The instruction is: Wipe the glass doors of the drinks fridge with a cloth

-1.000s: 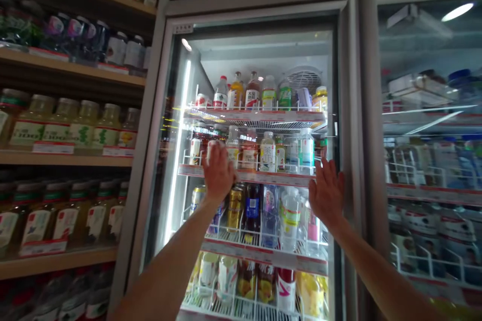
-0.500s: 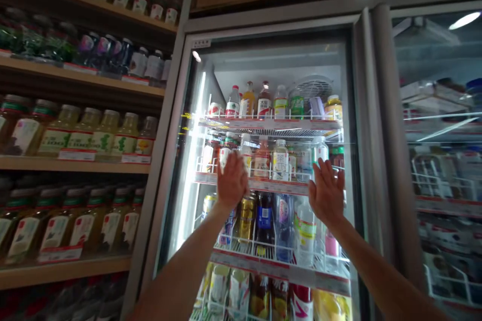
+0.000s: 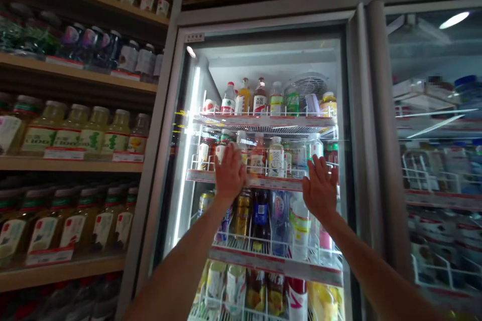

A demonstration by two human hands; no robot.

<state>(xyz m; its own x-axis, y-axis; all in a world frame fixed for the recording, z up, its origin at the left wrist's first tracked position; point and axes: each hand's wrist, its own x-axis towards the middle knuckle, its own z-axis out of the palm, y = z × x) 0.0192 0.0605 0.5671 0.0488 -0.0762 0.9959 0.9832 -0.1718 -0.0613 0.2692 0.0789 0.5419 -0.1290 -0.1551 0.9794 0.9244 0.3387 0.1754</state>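
Both my arms reach up toward the glass door of a lit drinks fridge (image 3: 263,14). My left hand (image 3: 229,174) is held up before the second shelf, its fingers stretched out, and it hides parts of the bottles there. Further right, my right hand (image 3: 320,186) is raised at about the same height with its fingers spread. Neither holds anything. Whether the palms touch the glass I cannot tell. Between them stand a white-labelled tea bottle (image 3: 276,157) and a reddish bottle (image 3: 258,153). Below are a gold can (image 3: 243,213) and a dark bottle with a blue label (image 3: 261,214).
Wooden shelves (image 3: 75,163) with rows of juice bottles (image 3: 92,133) line the left side. On the right, beyond thick vertical metal door frames (image 3: 378,110), is a second glass-door fridge (image 3: 437,125). A wire rack of drinks (image 3: 297,298) continues below.
The view has shifted slightly, so the shelves and fridge sit a little further left. Both hands stay raised and open in front of the door, with little movement.
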